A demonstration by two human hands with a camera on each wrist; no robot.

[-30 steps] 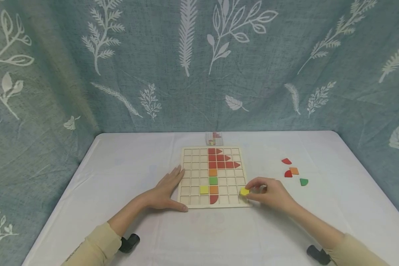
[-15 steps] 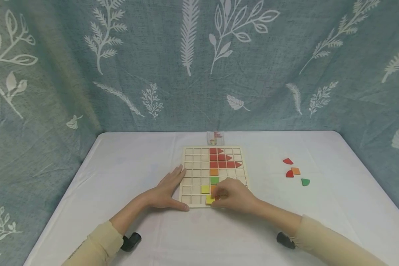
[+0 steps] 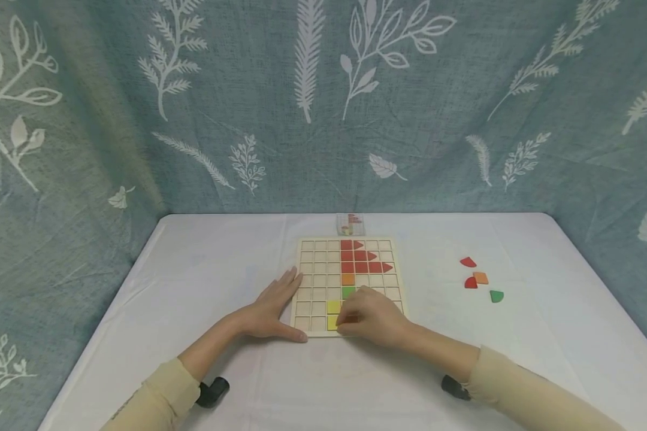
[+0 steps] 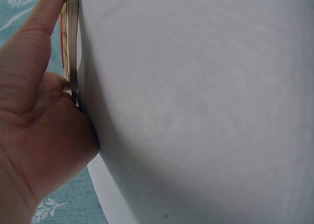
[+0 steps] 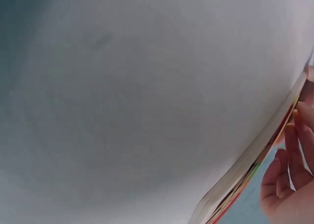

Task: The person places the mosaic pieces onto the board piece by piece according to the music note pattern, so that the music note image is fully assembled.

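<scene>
Right hand point(image 3: 374, 317): fingers curled, thumb and forefinger nearly together, pinching the right edge of the lower yellow square point(image 3: 331, 323). Square sits at the bottom-row cell, third column from the left; full seating cannot be told. Left hand point(image 3: 269, 308): fingers extended, thumb spread wide, braced against the left side of the grid board point(image 3: 315, 334), grasping no piece.

Grid board, flat on the counter point(image 3: 221, 251); cells visibly filled: upper yellow square point(image 3: 333, 307) directly above the lower one; green square point(image 3: 348, 293); orange square point(image 3: 347, 279) above the green; over these, three rows of red squares point(image 3: 346, 256), one, two and three long, each ending in a red pointed piece point(image 3: 387, 267). Cells under the right hand are hidden.

Right of board, loose: two red rounded pieces point(image 3: 468, 262), second orange square point(image 3: 480, 278) touching the nearer red, green rounded piece point(image 3: 496, 296). Pattern card point(image 3: 351, 224) just behind the board.
</scene>
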